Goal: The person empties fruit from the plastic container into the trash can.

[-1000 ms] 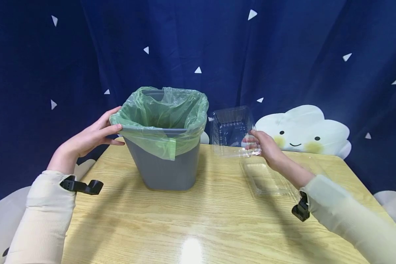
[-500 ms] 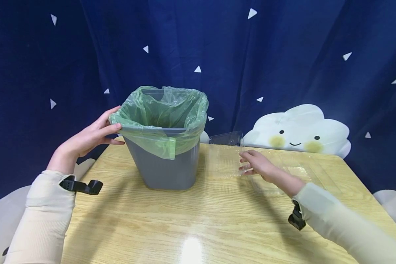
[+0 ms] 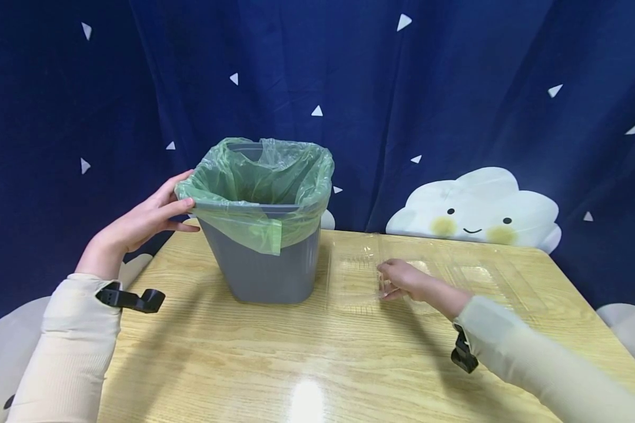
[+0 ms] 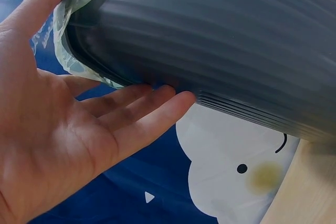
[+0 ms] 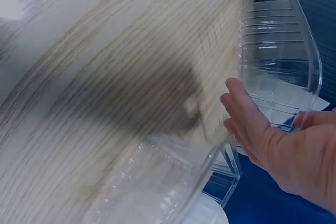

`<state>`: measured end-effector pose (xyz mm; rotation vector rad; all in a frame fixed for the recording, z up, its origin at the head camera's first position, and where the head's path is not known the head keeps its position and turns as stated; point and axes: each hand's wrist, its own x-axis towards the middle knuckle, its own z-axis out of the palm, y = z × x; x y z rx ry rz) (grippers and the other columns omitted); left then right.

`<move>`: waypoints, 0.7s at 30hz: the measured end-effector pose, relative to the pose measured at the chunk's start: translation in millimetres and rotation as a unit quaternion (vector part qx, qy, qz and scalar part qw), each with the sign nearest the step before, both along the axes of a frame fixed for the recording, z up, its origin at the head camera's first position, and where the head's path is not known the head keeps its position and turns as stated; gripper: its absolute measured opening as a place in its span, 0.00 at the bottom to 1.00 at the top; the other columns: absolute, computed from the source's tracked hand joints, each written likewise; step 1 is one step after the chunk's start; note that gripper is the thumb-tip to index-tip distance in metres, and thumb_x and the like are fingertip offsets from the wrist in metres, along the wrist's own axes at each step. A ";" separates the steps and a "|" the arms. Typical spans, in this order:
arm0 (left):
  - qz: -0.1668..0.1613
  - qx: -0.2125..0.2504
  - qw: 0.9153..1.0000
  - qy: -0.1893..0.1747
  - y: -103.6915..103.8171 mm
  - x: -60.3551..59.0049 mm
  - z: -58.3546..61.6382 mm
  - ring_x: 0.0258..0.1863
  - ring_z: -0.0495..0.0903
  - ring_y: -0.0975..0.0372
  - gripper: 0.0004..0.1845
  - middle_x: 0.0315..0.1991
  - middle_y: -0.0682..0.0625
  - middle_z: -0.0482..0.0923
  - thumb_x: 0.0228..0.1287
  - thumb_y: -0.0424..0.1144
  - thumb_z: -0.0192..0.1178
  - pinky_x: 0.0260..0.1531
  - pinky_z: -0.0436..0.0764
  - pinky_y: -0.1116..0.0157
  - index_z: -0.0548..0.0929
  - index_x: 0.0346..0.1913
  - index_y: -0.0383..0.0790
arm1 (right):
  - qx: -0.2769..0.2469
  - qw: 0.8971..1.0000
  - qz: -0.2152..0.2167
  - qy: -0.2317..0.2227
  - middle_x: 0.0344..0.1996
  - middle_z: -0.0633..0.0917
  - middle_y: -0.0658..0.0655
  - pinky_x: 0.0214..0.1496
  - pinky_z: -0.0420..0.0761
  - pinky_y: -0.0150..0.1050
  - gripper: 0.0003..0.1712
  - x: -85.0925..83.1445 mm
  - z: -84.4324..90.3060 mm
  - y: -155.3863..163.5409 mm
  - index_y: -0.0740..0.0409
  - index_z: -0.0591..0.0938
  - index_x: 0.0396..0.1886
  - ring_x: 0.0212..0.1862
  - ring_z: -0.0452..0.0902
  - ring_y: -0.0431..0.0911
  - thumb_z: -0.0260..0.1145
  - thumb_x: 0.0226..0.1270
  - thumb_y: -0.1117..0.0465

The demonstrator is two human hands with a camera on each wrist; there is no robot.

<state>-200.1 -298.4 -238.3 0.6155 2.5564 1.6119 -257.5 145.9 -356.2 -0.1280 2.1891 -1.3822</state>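
A right hand (image 3: 399,282) is pinching the edge of a clear clamshell container (image 3: 357,273) lying open on the tabletop (image 3: 307,352), while the left hand (image 3: 143,220) is bracing the lined bin (image 3: 261,235), fingers straight. The thin plastic is likely handling light, springy, slippery; the rim looks the best place to grip.

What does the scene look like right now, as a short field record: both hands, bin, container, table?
left hand: thumb on the liner at the rim, straight fingers against the bin's wall
right hand: on the clear container, which lies open and flat
bin: grey, upright, green liner folded over its rim
clear container: hinged plastic clamshell, right of the bin
table: light wood, glossy
backdrop: blue curtain, cloud cushion
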 end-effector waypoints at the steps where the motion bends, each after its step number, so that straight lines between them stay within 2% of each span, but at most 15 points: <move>1: 0.001 0.000 1.000 0.000 0.2 -0.2 -0.1 0.51 0.69 0.70 0.32 0.66 0.40 0.50 0.72 0.41 0.41 0.45 0.79 0.56 0.38 0.71 0.54 | 0.005 1.000 -0.002 -0.002 0.60 0.55 0.80 0.43 0.81 0.44 0.29 0.2 -1.1 -0.9 0.79 0.47 0.64 0.47 0.73 0.64 0.38 0.72 0.62; 5: 0.002 -0.003 1.000 0.000 1.2 0.1 -0.9 0.52 0.68 0.70 0.32 0.67 0.40 0.48 0.72 0.41 0.41 0.44 0.79 0.56 0.39 0.71 0.55 | 0.022 1.000 -0.010 -0.002 0.58 0.57 0.78 0.41 0.82 0.45 0.29 1.0 -3.9 -3.0 0.79 0.46 0.65 0.32 0.75 0.51 0.38 0.72 0.63; 8: 0.000 -0.003 1.000 0.002 1.9 0.8 -1.3 0.52 0.67 0.71 0.31 0.67 0.40 0.48 0.72 0.41 0.40 0.44 0.79 0.58 0.39 0.71 0.54 | 0.035 0.999 -0.013 0.005 0.47 0.65 0.74 0.40 0.82 0.45 0.28 1.3 -4.1 -3.1 0.79 0.48 0.64 0.24 0.71 0.44 0.39 0.71 0.64; 11: 0.001 -0.001 1.000 0.005 3.0 0.9 -1.6 0.53 0.67 0.71 0.31 0.66 0.40 0.48 0.72 0.41 0.40 0.44 0.79 0.61 0.39 0.71 0.53 | 0.043 0.999 -0.009 0.012 0.36 0.68 0.67 0.40 0.82 0.44 0.25 1.2 -2.7 -1.5 0.80 0.56 0.59 0.25 0.70 0.44 0.41 0.71 0.64; 15: 0.005 0.001 1.000 0.007 2.6 2.2 -4.1 0.52 0.68 0.71 0.31 0.65 0.42 0.51 0.72 0.42 0.41 0.44 0.79 0.62 0.39 0.71 0.53 | 0.048 0.999 -0.002 0.025 0.37 0.70 0.68 0.40 0.82 0.43 0.20 2.3 1.0 1.0 0.80 0.61 0.50 0.30 0.72 0.46 0.46 0.69 0.64; 17: 0.008 -0.003 1.000 0.006 0.8 4.0 -6.6 0.52 0.69 0.70 0.32 0.63 0.43 0.55 0.72 0.41 0.42 0.44 0.79 0.62 0.40 0.71 0.52 | 0.055 0.998 0.002 0.032 0.43 0.70 0.71 0.40 0.82 0.43 0.24 2.7 3.0 2.6 0.81 0.59 0.54 0.33 0.75 0.47 0.48 0.68 0.64; 21: 0.018 -0.036 0.999 -0.001 -5.6 9.9 -11.3 0.48 0.73 0.70 0.31 0.57 0.44 0.63 0.70 0.39 0.46 0.43 0.80 0.62 0.46 0.70 0.47 | 0.077 0.996 0.009 0.045 0.44 0.72 0.74 0.39 0.82 0.41 0.32 1.4 8.4 6.2 0.81 0.54 0.61 0.33 0.79 0.47 0.52 0.67 0.63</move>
